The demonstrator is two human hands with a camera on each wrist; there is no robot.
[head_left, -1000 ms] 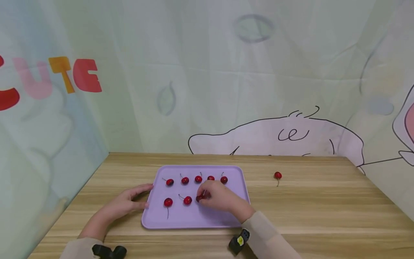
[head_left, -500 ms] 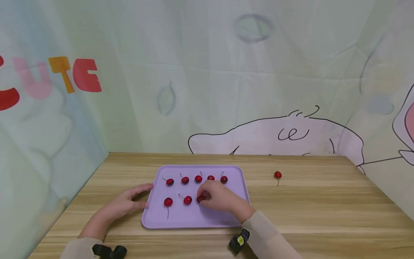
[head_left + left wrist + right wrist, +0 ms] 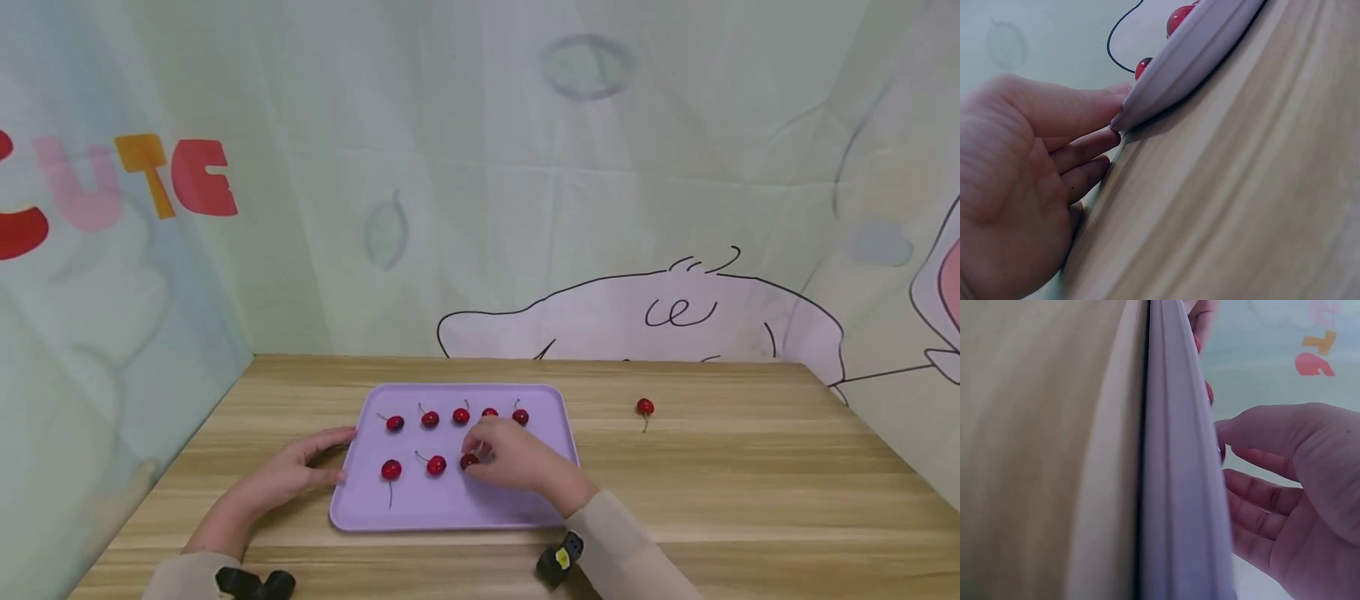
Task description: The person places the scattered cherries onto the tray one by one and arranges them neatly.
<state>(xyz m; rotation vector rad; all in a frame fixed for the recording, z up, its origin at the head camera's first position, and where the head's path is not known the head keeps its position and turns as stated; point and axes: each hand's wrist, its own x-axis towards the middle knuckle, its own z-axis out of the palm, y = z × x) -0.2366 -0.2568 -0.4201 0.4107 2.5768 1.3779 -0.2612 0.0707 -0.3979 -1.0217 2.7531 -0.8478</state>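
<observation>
Right hand sits over the purple tray, fingertips closed round a red cherry, third in the near row; pinch looks narrow, but whether the fruit is lifted or resting on the tray floor I cannot tell, and the right wrist view only shows curled fingers beside the tray rim. Left hand lies with straight fingers against the tray's left edge, holding nothing; left wrist view shows fingertips touching the rim.

Five cherries in the far row, two more free in the near row, e.g. nearest neighbour cherry just beside the pinched one. One stray cherry sits well apart on the wooden table, right of the tray.

Risks, as I judge them: round glossy fruit could squirt out of a light pinch and roll; knuckles are close to the far row, so a careless pull could knock those cherries out of line; the neighbour's stem could snag; if the left hand slackens, the tray may skid on the smooth wood
</observation>
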